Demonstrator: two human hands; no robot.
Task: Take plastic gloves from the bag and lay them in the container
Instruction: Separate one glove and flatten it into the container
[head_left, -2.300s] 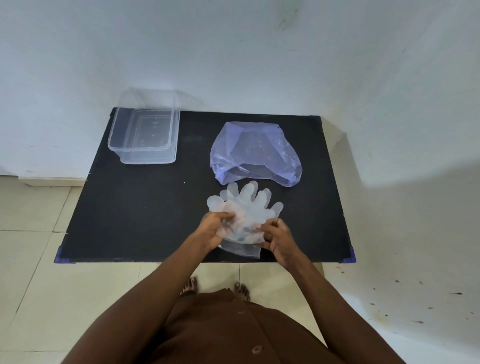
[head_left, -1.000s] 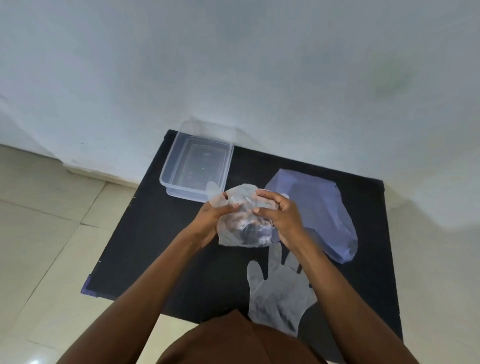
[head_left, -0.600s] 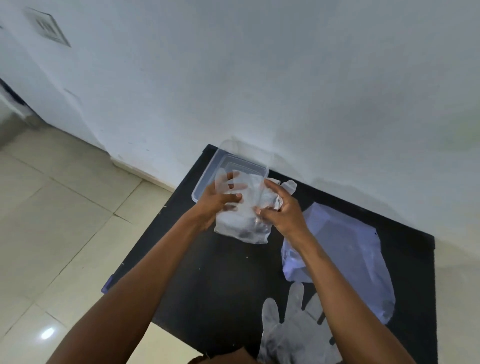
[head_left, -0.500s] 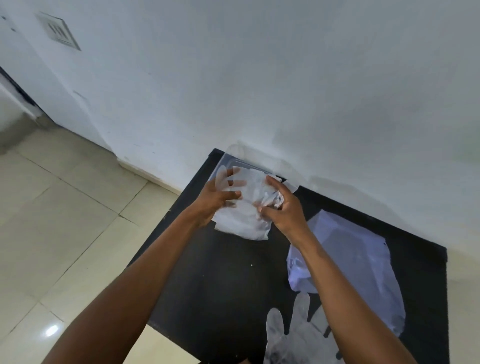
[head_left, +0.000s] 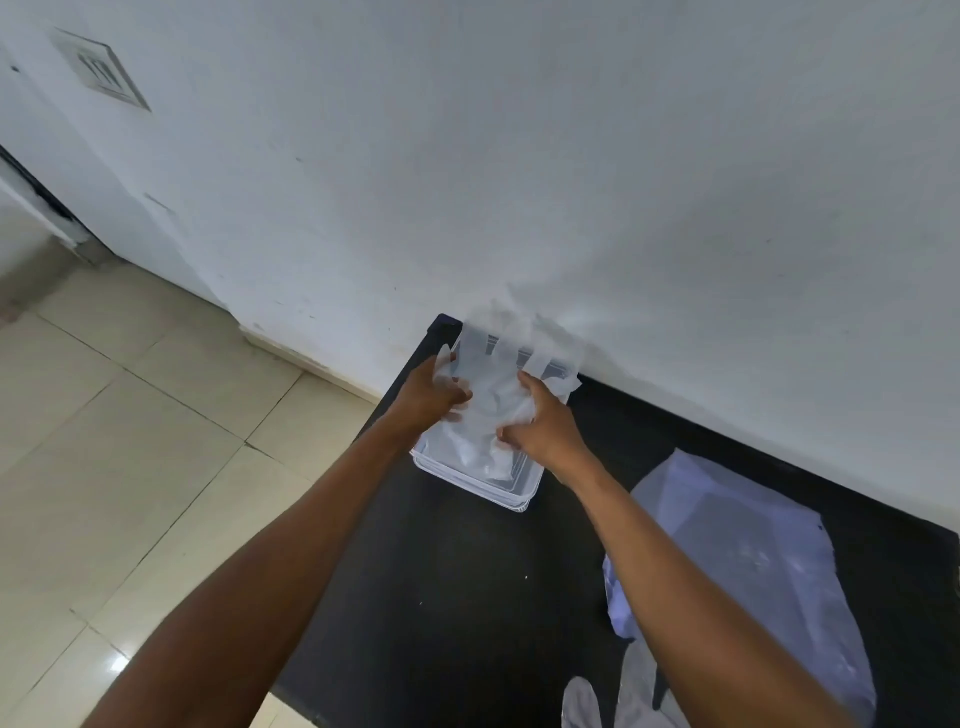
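Pale floor tiles are seen at the left, beside a black table set against a white wall. The left hand is closed on the left edge of a wad of clear gloves, which is held over and partly inside the clear container at the table's far left corner. The wad's right side is gripped by the right hand, fingers curled into the plastic. Glove fingers are draped over the container's far rim. Further right, the bluish bag is lying flat on the table, well apart from the container. One more glove is lying at the near edge, just beside the bag.
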